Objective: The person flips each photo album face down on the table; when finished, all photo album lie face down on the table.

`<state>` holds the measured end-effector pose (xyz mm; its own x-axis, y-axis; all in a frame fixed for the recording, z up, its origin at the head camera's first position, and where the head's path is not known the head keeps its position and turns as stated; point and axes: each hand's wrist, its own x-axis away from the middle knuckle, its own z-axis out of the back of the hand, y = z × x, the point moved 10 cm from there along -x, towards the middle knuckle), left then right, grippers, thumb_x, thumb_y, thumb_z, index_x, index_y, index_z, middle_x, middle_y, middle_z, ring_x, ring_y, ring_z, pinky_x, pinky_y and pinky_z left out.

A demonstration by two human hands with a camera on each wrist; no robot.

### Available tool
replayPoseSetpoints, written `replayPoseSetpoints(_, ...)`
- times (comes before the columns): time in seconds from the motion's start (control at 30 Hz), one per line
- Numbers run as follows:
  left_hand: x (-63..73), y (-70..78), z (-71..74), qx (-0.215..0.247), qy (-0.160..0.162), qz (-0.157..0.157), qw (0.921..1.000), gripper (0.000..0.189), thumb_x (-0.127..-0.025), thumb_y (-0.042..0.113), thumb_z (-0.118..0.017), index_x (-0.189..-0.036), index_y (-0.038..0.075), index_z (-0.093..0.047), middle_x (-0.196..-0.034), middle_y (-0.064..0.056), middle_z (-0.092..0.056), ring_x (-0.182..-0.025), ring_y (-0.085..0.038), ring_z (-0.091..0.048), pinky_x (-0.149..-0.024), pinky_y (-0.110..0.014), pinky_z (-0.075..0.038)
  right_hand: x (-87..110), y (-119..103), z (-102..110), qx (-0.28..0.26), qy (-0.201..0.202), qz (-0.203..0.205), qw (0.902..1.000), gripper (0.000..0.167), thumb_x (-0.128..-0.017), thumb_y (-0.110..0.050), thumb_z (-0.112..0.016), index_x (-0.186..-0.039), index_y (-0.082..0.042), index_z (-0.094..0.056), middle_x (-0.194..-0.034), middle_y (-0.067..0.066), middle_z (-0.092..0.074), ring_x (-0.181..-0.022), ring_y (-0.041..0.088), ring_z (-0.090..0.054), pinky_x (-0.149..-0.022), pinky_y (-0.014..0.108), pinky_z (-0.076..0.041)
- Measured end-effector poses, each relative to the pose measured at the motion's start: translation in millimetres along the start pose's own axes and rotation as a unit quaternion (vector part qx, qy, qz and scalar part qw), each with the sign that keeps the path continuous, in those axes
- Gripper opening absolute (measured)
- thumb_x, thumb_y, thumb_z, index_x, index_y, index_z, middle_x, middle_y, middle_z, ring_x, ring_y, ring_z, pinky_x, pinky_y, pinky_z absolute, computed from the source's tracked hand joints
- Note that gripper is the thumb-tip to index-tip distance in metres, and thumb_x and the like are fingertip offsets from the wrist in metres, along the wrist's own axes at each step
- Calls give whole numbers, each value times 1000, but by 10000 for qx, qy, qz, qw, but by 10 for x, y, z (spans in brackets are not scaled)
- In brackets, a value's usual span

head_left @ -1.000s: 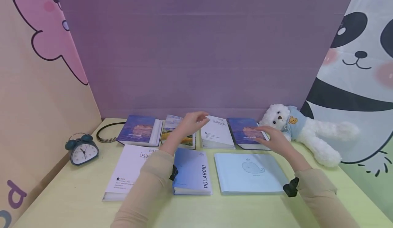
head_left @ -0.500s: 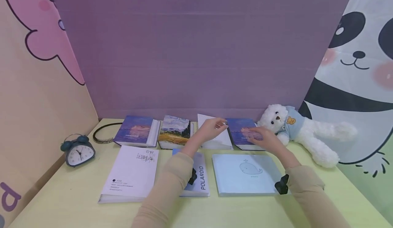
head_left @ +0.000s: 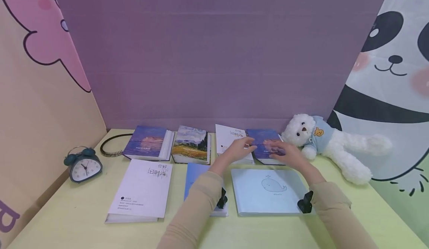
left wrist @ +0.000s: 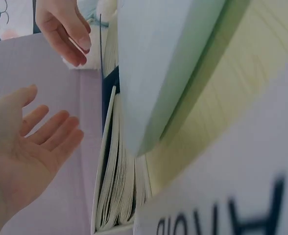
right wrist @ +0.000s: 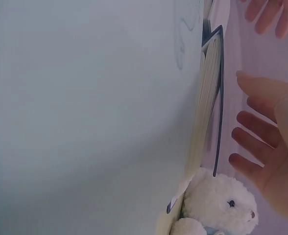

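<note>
Blue album (head_left: 263, 146) sits between both hands, ungripped.
Left hand (head_left: 236, 150) has come right over the past second, off the landscape-cover book (head_left: 191, 144), onto the album's left; right hand (head_left: 289, 154) stays at its right side. Both sets of fingers loose, spread: bracketed, likely not held. White book (head_left: 228, 133) behind left hand; plush (head_left: 301, 130) right of right hand.

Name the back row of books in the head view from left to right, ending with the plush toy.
Purple-blue album, landscape-covered book, white book, second purple-blue album, white plush toy.
</note>
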<state>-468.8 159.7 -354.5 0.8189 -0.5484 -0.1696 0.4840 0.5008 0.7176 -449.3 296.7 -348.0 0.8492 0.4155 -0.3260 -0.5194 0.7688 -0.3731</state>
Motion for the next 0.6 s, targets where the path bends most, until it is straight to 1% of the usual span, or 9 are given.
replayPoseSetpoints(0.1, -32, 14, -89, 29, -187, 29, 9998, 45, -99, 28, -47, -141, 10, -43, -134, -11, -54, -120, -21, -53, -99, -29, -45, -7, 14, -30, 146, -77, 31, 9999, 47, -86, -11, -68, -129, 0, -55, -135, 24, -49, -113, 43, -54, -90, 56, -46)
replayPoseSetpoints(0.27, -66, 2, -221, -24, -417, 85, 9991, 45, -99, 22, -48, -141, 7, -41, -135, -13, -53, -123, -23, -52, -101, -29, -44, -18, 89, -135, 398, -367, -185, 9984, 49, -85, -17, -69, -126, 5, -56, -130, 27, -52, -116, 47, -49, -96, 59, -41)
replayPoseSetpoints(0.4, -46, -62, -312, -142, -579, 352, 9976, 46, -99, 21, -49, -142, 8, -39, -139, -10, -50, -127, -22, -48, -104, -29, -42, -7, 106, -209, 359, -543, -289, 9975, 53, -85, -20, -69, -127, 8, -53, -131, 28, -51, -119, 50, -45, -98, 61, -37)
replayPoseSetpoints(0.5, -26, -109, -343, -355, -617, 578, 9958, 51, -99, 23, -48, -144, 7, -34, -142, -11, -46, -130, -22, -45, -107, -30, -38, 12, 91, -240, 295, -641, -297, 9971, 56, -84, -21, -70, -127, 10, -52, -133, 30, -48, -122, 52, -40, -99, 62, -36)
replayPoseSetpoints(0.6, -13, -122, -352, -661, -666, 695, 9932, 54, -99, 23, -48, -146, 4, -30, -143, -13, -44, -131, -24, -44, -109, -31, -37, 21, 95, -240, 368, -711, -359, 9961, 57, -83, -23, -70, -126, 10, -53, -132, 30, -49, -122, 53, -40, -98, 63, -36)
